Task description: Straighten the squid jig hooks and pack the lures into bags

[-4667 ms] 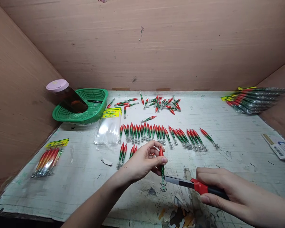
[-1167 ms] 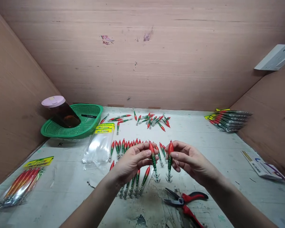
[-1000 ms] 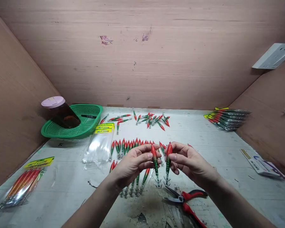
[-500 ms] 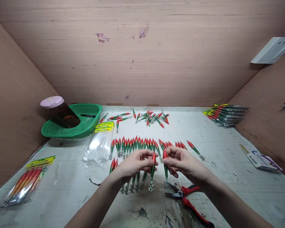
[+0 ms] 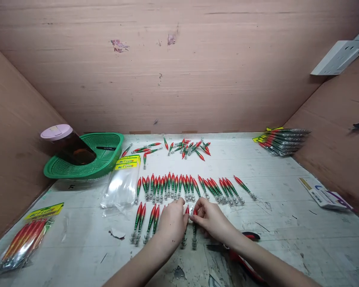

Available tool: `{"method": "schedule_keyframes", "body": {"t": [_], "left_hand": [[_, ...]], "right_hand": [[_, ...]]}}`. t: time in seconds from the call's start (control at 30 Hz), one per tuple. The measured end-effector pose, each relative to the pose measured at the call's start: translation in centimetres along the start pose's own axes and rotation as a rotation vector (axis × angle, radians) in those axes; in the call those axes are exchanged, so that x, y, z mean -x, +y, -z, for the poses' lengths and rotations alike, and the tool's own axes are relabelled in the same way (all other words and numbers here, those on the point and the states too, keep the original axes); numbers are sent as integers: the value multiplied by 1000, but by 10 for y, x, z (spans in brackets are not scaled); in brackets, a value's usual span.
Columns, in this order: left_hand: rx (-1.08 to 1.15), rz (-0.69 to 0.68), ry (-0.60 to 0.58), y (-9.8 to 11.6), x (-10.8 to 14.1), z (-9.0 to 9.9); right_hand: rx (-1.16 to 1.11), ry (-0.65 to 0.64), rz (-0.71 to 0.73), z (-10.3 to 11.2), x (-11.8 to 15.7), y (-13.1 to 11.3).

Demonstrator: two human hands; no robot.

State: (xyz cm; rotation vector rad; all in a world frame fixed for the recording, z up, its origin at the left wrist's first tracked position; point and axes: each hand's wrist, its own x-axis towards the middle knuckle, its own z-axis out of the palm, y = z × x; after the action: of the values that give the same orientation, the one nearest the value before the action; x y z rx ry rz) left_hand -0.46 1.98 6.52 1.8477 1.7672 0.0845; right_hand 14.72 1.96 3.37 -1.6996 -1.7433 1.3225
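Observation:
My left hand (image 5: 174,219) is closed at a red and green lure (image 5: 184,235) near the right end of the front row, its fingertips partly hidden. My right hand (image 5: 208,217) pinches the red top of another lure (image 5: 194,233) just beside it. Both lures have their metal hooks toward me. Left of my hands, more front-row lures (image 5: 152,221) lie in pairs. Behind them stretches a long row of the same lures (image 5: 167,185). Red-handled pliers (image 5: 247,267) lie partly under my right forearm.
A green basket (image 5: 115,159) holds a lidded bottle (image 5: 74,149) at the left. Clear bags (image 5: 122,185) lie beside it. Packed lures (image 5: 24,241) rest front left, others (image 5: 284,141) back right. Loose lures (image 5: 194,147) lie at the back.
Both hands have moved down and slightly left, bringing the two lures into the front row. The view has shifted a little, and the right forearm now covers more of the pliers.

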Motion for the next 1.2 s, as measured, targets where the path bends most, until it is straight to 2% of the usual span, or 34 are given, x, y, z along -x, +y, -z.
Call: {"method": "schedule_keyframes", "body": {"t": [0.07,0.13,0.27,0.33,0.43,0.57,0.7,0.8,1.03,1.1,1.2], "left_hand": [[-30,-44,38,0,-5,11],[-51,-92,108,3,-23,25],[-79,-189,274,20,-101,51],[-98,-222,323,33,-145,57],[-122,-249,373,53,-197,57],[-107,-220,399,76,-232,49],[-23,-164,391,87,-242,45],[96,-156,389,82,-237,51],[476,-206,426,41,-211,78],[549,-217,430,29,-200,78],[617,-230,364,16,-186,70]], "right_hand": [[76,26,65,16,-9,-5],[170,106,95,42,-32,-10],[356,308,52,98,-107,-18],[425,345,6,113,-141,-22],[503,345,-37,114,-170,-25],[557,365,-25,98,-176,-21],[511,412,-4,96,-170,-12],[405,440,29,106,-167,-4],[-30,446,166,141,-167,15],[-149,448,204,146,-164,19],[-278,453,253,147,-157,21]]}}
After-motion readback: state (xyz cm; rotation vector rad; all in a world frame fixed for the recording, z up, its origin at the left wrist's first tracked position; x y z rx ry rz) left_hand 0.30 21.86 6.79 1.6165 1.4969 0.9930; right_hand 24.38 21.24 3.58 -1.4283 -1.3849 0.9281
